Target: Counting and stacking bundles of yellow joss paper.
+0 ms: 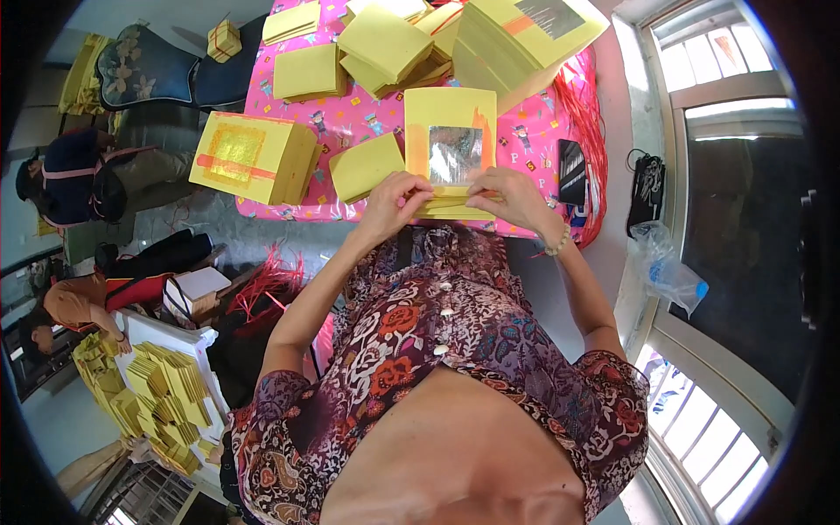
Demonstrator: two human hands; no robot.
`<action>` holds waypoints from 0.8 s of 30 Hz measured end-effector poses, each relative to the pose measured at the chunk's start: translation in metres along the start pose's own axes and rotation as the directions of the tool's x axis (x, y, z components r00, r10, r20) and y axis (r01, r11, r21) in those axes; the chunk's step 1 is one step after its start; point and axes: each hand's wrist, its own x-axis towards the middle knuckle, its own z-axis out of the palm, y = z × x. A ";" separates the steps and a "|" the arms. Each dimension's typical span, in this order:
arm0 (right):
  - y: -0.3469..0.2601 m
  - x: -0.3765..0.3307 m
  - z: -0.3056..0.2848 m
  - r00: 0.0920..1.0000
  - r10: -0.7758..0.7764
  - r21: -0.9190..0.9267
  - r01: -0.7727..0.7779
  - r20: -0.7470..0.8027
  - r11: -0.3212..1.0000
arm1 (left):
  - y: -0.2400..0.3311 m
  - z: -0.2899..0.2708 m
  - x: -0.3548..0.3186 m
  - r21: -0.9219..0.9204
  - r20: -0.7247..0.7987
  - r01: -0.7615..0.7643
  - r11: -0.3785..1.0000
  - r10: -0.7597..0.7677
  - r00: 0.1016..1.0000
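Observation:
At the near edge of the table, a stack of yellow joss paper (451, 109) lies before me, its top sheet bearing a silver foil square and orange smears. My left hand (395, 203) pinches the near left edge of this paper. On the near right edge, my right hand (512, 197) has its fingers closed on it too; a beaded bracelet circles that wrist. Folded layers show under both hands. A smaller folded yellow packet (367, 166) rests just left of the stack. Farther left stands a thick block of yellow paper (241, 157) with a gold square and an orange stripe.
A pink patterned cloth (350, 118) covers the table. Yellow paper piles (385, 44) and a large yellow stack (516, 52) stand at the back. Red plastic strings (591, 131) and a dark phone (572, 171) lie right. Other people work at left, near a paper-laden white table (210, 354).

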 end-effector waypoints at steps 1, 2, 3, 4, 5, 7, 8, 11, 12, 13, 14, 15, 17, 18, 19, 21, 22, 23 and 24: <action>0.002 -0.001 0.002 1.000 -0.009 -0.009 0.009 -0.005 1.000 | 0.001 0.000 0.001 0.000 0.001 0.000 1.000 0.000 1.000; 0.003 -0.001 0.002 1.000 -0.018 -0.019 0.018 -0.010 1.000 | 0.003 0.000 0.002 -0.052 -0.013 0.025 0.998 -0.026 1.000; 0.003 -0.001 0.002 1.000 -0.018 -0.019 0.018 -0.010 1.000 | 0.004 0.000 0.002 -0.105 -0.026 0.051 0.993 -0.054 0.998; 0.002 0.000 0.001 1.000 -0.024 -0.023 0.023 -0.010 0.999 | 0.004 -0.002 0.002 -0.104 -0.026 0.051 0.993 -0.054 0.998; 0.001 0.000 0.001 1.000 -0.029 -0.027 0.029 -0.010 0.999 | 0.004 -0.006 0.000 -0.057 0.046 0.060 0.997 -0.057 0.997; 0.003 -0.001 0.004 0.999 -0.042 -0.053 0.042 -0.006 0.998 | 0.010 -0.012 0.002 -0.008 0.119 0.060 0.998 -0.058 0.991; 0.004 -0.001 0.005 0.999 -0.054 -0.077 0.054 0.000 0.996 | 0.014 -0.015 0.002 0.073 0.082 -0.084 0.994 0.078 0.994; 0.000 0.000 0.000 0.992 -0.107 -0.089 0.101 -0.072 0.991 | 0.012 -0.015 -0.001 0.143 0.030 -0.186 0.972 0.184 0.983; -0.001 0.003 -0.002 0.991 -0.109 -0.090 0.103 -0.073 0.991 | 0.007 -0.014 -0.002 0.125 0.010 -0.152 0.980 0.152 0.988; -0.003 0.006 -0.005 0.992 -0.091 -0.078 0.084 -0.086 0.993 | 0.002 -0.014 -0.001 0.126 0.009 -0.154 0.980 0.154 0.988; -0.005 0.009 -0.007 0.993 -0.072 -0.065 0.065 -0.097 0.996 | -0.004 -0.013 0.001 0.096 -0.041 -0.114 0.989 0.119 0.992; -0.006 0.010 -0.008 0.993 -0.070 -0.064 0.064 -0.098 0.996 | -0.008 -0.013 0.003 0.063 -0.087 -0.075 0.995 0.081 0.993; -0.007 0.013 -0.009 0.994 -0.042 -0.035 0.039 -0.103 0.999 | -0.016 -0.015 0.008 0.075 -0.076 -0.089 0.993 0.095 0.993; -0.007 0.013 -0.010 0.994 -0.041 -0.035 0.038 -0.103 0.999 | -0.017 -0.015 0.010 0.086 -0.067 -0.103 0.991 0.109 0.992; -0.007 0.013 -0.011 0.998 -0.020 0.028 0.022 -0.067 0.999 | -0.018 -0.015 0.011 0.086 -0.067 -0.104 0.991 0.109 0.992; -0.008 0.013 -0.013 1.000 -0.001 0.090 0.004 -0.031 0.996 | -0.017 -0.014 0.011 0.025 -0.093 -0.084 0.996 0.086 0.992; -0.009 0.012 -0.014 1.000 -0.003 0.074 0.004 -0.010 0.997 | -0.018 -0.014 0.010 0.025 -0.093 -0.085 0.996 0.087 0.992; -0.011 0.011 -0.014 1.000 -0.005 0.058 0.004 0.011 0.998 | -0.019 -0.013 0.007 0.056 -0.090 -0.121 0.991 0.125 0.988; -0.011 0.011 -0.014 1.000 -0.006 0.057 0.005 0.009 0.998 | -0.020 -0.012 0.006 0.087 -0.086 -0.158 0.984 0.165 0.982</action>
